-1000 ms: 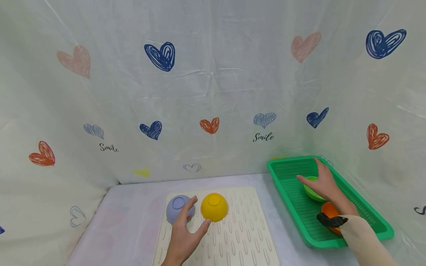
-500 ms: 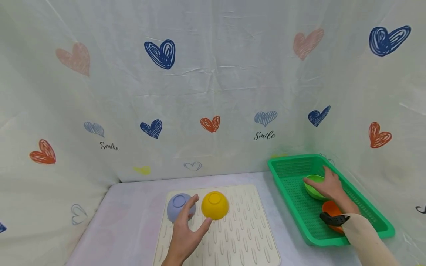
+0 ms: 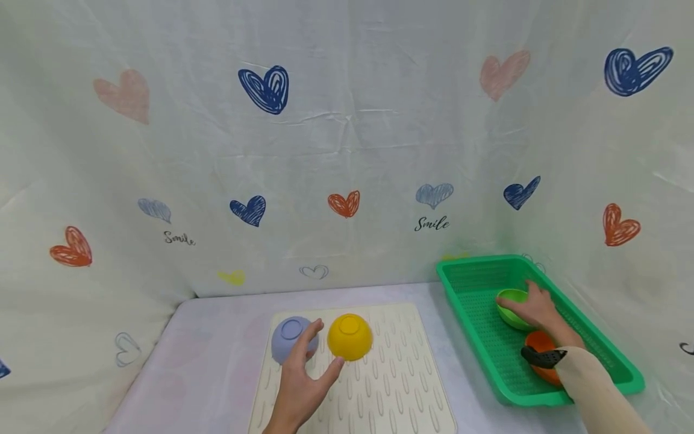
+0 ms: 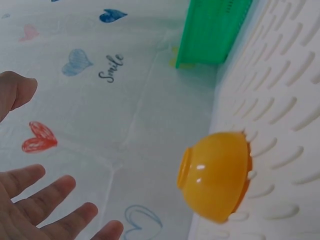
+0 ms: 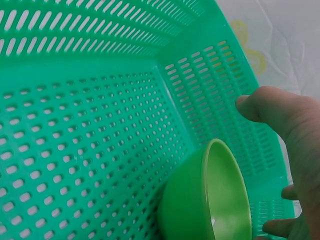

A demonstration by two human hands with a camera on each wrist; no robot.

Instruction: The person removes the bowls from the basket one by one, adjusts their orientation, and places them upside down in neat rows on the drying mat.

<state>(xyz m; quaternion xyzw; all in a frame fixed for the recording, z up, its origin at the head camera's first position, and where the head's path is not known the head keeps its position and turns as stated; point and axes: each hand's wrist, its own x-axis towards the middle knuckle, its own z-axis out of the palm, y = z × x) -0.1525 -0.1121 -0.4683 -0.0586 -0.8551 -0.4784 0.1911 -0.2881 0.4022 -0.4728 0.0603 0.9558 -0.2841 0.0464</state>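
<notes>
My right hand (image 3: pixel 537 308) hovers over a light green bowl (image 3: pixel 508 319) inside the green basket (image 3: pixel 474 328). Thumb and fingers are spread to either side of its rim; the right wrist view has the thumb (image 5: pixel 270 107) apart from the bowl. An orange bowl (image 3: pixel 542 340) sits nearer, partly hidden by the wrist with its black strap. Over the cream mat (image 3: pixel 390 386), my left hand (image 3: pixel 303 386) is held with thumb and fingers apart, holding nothing. Upside down on that mat are a lavender bowl (image 3: pixel 284 346), partly covered by the left fingers, and a yellow bowl (image 3: pixel 349 337).
The table (image 3: pixel 217 361) has a pale cloth cover. Behind it and at both sides hangs a white sheet (image 3: pixel 347 150) printed with hearts. The basket's raised, slotted walls stand at the table's right, beside the mat.
My right hand has moved down into the basket, closer to the light green bowl. The left hand stays in nearly the same place, and the bowls have not moved.
</notes>
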